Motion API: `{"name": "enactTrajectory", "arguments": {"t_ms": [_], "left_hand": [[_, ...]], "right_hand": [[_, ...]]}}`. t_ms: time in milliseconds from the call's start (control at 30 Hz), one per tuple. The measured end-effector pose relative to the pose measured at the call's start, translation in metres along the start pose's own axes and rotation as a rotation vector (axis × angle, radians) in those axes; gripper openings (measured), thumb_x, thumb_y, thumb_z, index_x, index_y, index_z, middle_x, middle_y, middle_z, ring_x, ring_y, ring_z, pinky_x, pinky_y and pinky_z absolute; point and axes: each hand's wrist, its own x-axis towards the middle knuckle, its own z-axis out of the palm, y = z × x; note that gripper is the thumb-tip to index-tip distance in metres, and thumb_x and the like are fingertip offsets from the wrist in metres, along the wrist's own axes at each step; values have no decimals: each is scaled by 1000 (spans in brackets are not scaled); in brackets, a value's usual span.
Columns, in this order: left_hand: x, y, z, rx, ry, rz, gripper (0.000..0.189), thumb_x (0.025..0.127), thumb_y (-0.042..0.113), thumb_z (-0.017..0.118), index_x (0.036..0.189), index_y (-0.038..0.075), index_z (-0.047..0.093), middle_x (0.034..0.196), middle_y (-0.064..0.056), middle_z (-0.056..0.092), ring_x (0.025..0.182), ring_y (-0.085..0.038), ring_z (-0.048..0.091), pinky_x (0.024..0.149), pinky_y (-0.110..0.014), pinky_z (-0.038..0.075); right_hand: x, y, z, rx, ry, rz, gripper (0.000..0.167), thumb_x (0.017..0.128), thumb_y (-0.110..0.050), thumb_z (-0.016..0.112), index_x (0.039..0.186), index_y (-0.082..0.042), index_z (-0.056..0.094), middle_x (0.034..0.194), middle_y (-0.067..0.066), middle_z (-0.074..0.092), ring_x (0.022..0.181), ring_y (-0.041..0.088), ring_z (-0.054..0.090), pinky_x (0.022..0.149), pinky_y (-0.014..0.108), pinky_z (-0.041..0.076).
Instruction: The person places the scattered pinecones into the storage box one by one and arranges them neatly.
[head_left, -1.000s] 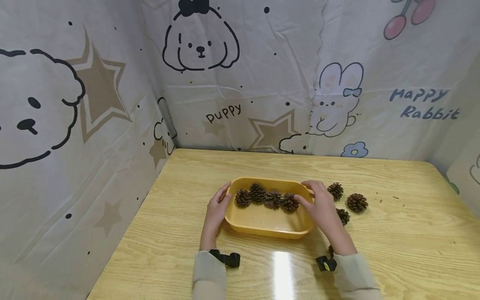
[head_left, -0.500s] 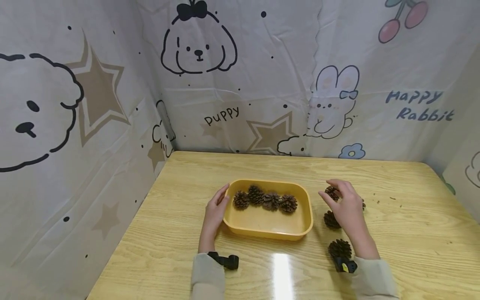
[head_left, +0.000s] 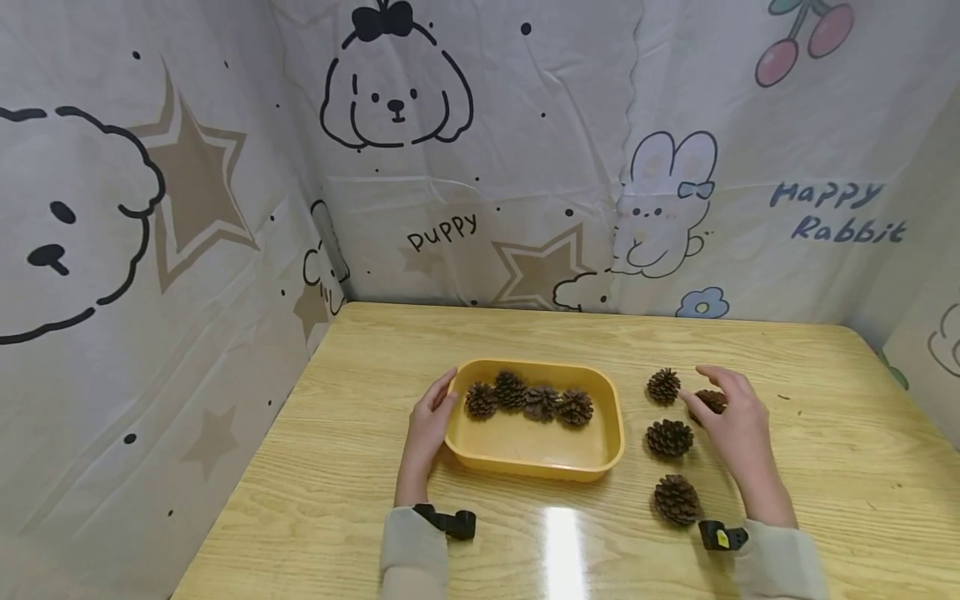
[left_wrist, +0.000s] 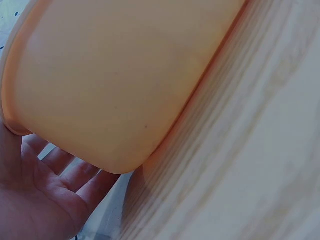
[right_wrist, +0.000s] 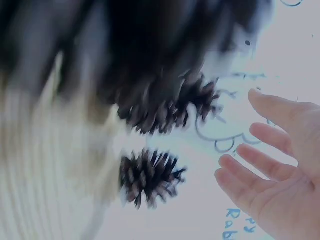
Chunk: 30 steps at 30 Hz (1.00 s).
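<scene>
My left hand point(head_left: 431, 421) holds the left end of a yellow plastic tub point(head_left: 532, 468); its fingers point(left_wrist: 77, 175) lie against the outside of the end wall, with the thumb at the rim. Inside the tub several brown pine cones point(head_left: 542, 402) sit in a row along the far side. My right hand point(head_left: 738, 425) hovers over a pine cone point(head_left: 708, 402) to the right of the tub, thumb and fingers spread apart. That cone is partly hidden by the hand. In the right wrist view nothing is between the fingers, and a pine cone point(right_wrist: 150, 177) appears beside them.
More pine cones stand between the tub and my right hand: one at the back point(head_left: 663, 386), one in the middle point(head_left: 669, 438) and one in front point(head_left: 677, 500). A wooden table point(head_left: 322, 500) lies beneath, with a printed cloth point(head_left: 480, 167) behind it.
My right hand has let go of the tub's right end and moved right, past the nearer cones, to the far-right cone. The left hand stays at the tub.
</scene>
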Motion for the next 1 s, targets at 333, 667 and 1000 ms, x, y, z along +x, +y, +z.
{"name": "enactTrajectory", "arguments": {"t_ms": [333, 667, 1000], "left_hand": [[-7, 11, -3, -12, -9, -12, 44, 103, 17, 49, 147, 13, 47, 156, -15, 38, 144, -33, 38, 115, -49, 39], [-15, 27, -3, -6, -16, -15, 44, 102, 12, 48, 146, 8, 47, 155, -17, 38, 143, -35, 39, 114, -49, 40], [3, -5, 0, -1, -8, 21, 43, 103, 19, 50, 146, 17, 48, 156, -11, 39, 144, -30, 38, 115, -47, 39]], "right_hand": [[-3, 30, -4, -21, -94, 103, 51, 92, -15, 68, 134, 7, 51, 136, 36, 44, 121, 54, 43, 98, 70, 36], [-4, 50, -2, -11, -224, 195, 65, 95, -25, 64, 147, 2, 37, 146, 36, 33, 125, 57, 38, 97, 72, 37], [-1, 62, 2, -54, -288, 140, 57, 92, -11, 66, 141, 6, 43, 134, 40, 43, 115, 57, 47, 91, 68, 45]]}}
